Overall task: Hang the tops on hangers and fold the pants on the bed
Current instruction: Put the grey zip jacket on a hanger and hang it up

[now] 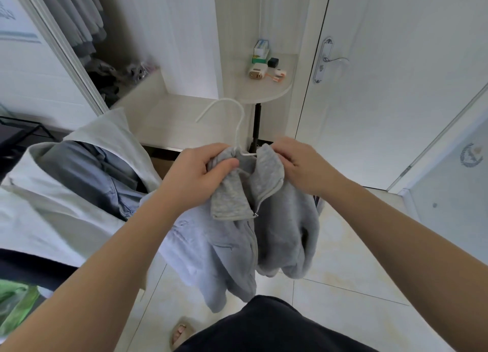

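A grey zip top (277, 219) hangs in mid-air over the tiled floor (348, 267), its neck on a white hanger (239, 119). The left hand (200, 175) grips bunched collar fabric; the right hand (298, 164) seems to pinch the other collar side.

Both hands (200, 172) (298, 164) grip grey jacket (264, 219) on hanger (237, 124).
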Tool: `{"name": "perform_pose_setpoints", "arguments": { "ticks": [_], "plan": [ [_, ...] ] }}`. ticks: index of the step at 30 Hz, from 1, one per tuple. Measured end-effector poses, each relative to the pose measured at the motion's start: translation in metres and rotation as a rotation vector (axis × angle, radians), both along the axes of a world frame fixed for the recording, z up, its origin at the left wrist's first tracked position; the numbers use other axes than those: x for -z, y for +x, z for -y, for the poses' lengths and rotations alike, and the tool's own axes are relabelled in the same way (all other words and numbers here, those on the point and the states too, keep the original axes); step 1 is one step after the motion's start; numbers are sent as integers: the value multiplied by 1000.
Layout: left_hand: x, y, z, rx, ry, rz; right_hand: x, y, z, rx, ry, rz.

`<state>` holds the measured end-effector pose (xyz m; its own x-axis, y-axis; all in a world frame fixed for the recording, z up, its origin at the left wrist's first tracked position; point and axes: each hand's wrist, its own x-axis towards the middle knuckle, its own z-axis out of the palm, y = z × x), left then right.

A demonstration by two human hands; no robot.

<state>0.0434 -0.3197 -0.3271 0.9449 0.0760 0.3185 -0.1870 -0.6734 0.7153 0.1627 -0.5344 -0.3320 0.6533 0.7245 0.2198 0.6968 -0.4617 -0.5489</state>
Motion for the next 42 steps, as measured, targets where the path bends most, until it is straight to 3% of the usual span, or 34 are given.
{"name": "perform_pose_setpoints", "arguments": {
  "ticks": [2, 4, 9, 11, 14, 18, 20, 22, 31, 38, 40, 42],
  "plan": [
    [-3, 2, 1, -18, 25, -22, -2, -5, -4, -19, -165, -50],
    [-4, 2, 2, -21, 78, -59, -4, -15, -6, -85, -181, -112],
    [0, 8, 1, -63, 223, -133, -9, -33, -3, -77, 304, -448],
    [8, 4, 3, -235, 293, -118, -6, -35, 1, -36, 391, -545],
    [24, -12, 18, -386, 223, -122, 0, -37, 5, -12, 443, -630],
    [45, -18, 41, -552, 133, -92, 4, -37, 3, -2, 428, -609],
    [46, -13, 35, -568, -15, -3, 5, -39, 0, 4, 446, -601],
    [43, -5, 24, -540, -83, -32, 2, -40, -3, 2, 415, -540],
    [25, 12, 7, -388, -17, 18, -3, -36, -18, 63, -28, -251],
    [-7, 21, 16, -330, 2, 161, 11, -46, -24, 15, -327, -182],
    [-7, 20, 18, -278, 18, 112, 12, -43, -28, 66, -288, -242],
    [-6, 21, 11, -202, 66, -36, 8, -40, -24, 145, -96, -372]
  ]
}}
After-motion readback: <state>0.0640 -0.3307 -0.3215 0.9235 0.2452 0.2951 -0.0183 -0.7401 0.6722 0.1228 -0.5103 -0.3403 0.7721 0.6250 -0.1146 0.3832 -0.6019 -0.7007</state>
